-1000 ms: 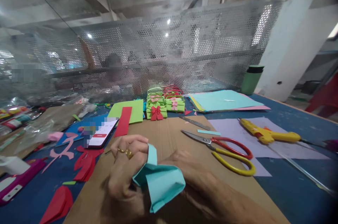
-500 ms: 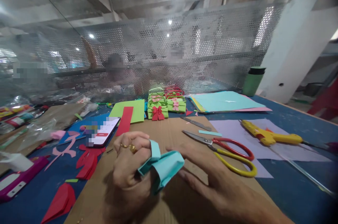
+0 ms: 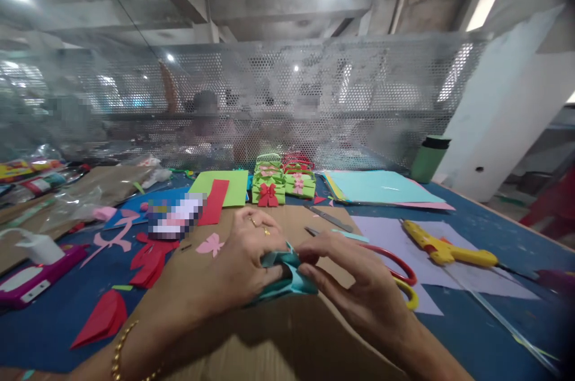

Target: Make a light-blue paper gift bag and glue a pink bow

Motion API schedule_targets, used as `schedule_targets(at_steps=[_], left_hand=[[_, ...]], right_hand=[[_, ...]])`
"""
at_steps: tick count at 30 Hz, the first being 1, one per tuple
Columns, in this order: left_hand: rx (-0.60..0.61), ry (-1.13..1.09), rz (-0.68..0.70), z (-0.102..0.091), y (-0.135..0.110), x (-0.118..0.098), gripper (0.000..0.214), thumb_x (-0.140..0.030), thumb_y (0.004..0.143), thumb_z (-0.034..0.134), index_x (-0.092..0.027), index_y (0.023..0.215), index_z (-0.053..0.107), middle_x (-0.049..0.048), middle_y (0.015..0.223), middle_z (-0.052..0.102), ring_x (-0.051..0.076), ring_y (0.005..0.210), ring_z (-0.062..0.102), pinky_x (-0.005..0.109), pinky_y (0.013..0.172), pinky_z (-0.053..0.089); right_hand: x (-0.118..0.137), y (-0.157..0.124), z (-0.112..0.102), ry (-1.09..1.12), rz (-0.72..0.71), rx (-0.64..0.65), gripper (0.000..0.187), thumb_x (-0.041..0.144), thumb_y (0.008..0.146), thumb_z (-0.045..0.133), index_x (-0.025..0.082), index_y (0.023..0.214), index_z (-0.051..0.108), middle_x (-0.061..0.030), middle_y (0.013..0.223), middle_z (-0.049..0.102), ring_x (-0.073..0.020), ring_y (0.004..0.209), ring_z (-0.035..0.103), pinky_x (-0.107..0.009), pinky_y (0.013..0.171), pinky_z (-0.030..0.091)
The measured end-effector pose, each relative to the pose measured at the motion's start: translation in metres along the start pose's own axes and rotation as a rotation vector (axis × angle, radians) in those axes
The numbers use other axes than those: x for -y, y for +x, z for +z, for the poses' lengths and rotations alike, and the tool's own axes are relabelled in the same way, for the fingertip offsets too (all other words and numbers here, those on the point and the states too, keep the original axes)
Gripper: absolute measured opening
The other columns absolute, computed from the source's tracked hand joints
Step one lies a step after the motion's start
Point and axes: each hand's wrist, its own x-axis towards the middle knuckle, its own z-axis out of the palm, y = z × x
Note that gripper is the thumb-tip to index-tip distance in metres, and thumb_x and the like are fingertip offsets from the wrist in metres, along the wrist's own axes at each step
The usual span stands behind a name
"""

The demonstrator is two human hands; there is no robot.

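A folded turquoise paper piece (image 3: 300, 283) is held between both hands, low over the brown cardboard (image 3: 251, 351). My left hand (image 3: 245, 255), with rings on its fingers, is closed on it, the thumb inside the fold. Thumb and fingertips of my right hand (image 3: 359, 279) pinch its upper right edge. Part of the paper is hidden behind the left fingers. A pink paper butterfly (image 3: 210, 244) lies on the cardboard left of my left hand. Scissors with red and yellow handles (image 3: 398, 264) lie partly behind my right hand.
Small green paper baskets (image 3: 269, 189) with bows stand at the back. A yellow glue gun (image 3: 449, 246) rests on lilac paper at right, near a green bottle (image 3: 429, 159). Red paper pieces (image 3: 102, 318), a phone (image 3: 177, 216) and a purple device (image 3: 36, 282) lie at left.
My right hand has come in from beside the paper and now grips its edge. The turquoise piece has turned in my left hand. The pink butterfly has come into sight.
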Motion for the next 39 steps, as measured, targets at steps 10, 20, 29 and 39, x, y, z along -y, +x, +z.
schedule_targets(at_steps=[10, 20, 29, 39], left_hand=[[0.288, 0.123, -0.026, -0.007, 0.024, -0.007, 0.015, -0.009, 0.077, 0.061, -0.021, 0.068, 0.063, 0.0003, 0.090, 0.072, 0.020, 0.092, 0.065, 0.037, 0.089, 0.047], [0.388, -0.077, -0.191, 0.006, 0.045, -0.004, 0.007, -0.022, 0.081, 0.066, -0.024, 0.081, 0.073, 0.0017, 0.099, 0.073, 0.023, 0.102, 0.061, 0.039, 0.095, 0.045], [0.175, -0.034, -0.085, 0.028, 0.053, -0.007, 0.014, -0.016, 0.083, 0.068, -0.028, 0.082, 0.073, -0.0001, 0.098, 0.076, 0.025, 0.110, 0.063, 0.053, 0.106, 0.031], [-0.182, -0.160, -0.200, 0.053, 0.031, 0.024, 0.010, -0.021, 0.084, 0.066, -0.025, 0.080, 0.074, 0.0041, 0.090, 0.076, 0.028, 0.102, 0.067, 0.055, 0.100, 0.041]], right_hand=[[-0.012, 0.009, -0.022, 0.105, 0.118, 0.215, 0.018, 0.013, 0.095, 0.054, 0.018, 0.103, 0.070, -0.0002, 0.081, 0.068, -0.0115, 0.069, 0.058, -0.023, 0.061, 0.046], [-0.026, 0.002, -0.044, 0.222, 0.069, 0.222, 0.016, 0.015, 0.098, 0.052, 0.019, 0.095, 0.067, -0.0014, 0.082, 0.069, -0.0124, 0.071, 0.060, -0.023, 0.063, 0.046], [-0.053, -0.014, -0.065, 0.133, 0.225, -0.102, 0.013, 0.020, 0.095, 0.054, 0.018, 0.099, 0.066, -0.0021, 0.080, 0.072, -0.0139, 0.068, 0.065, -0.026, 0.064, 0.049], [-0.094, -0.043, -0.073, -0.591, 0.241, 0.143, 0.030, 0.021, 0.098, 0.045, 0.020, 0.075, 0.063, -0.0033, 0.074, 0.064, -0.0161, 0.063, 0.060, -0.027, 0.057, 0.036]])
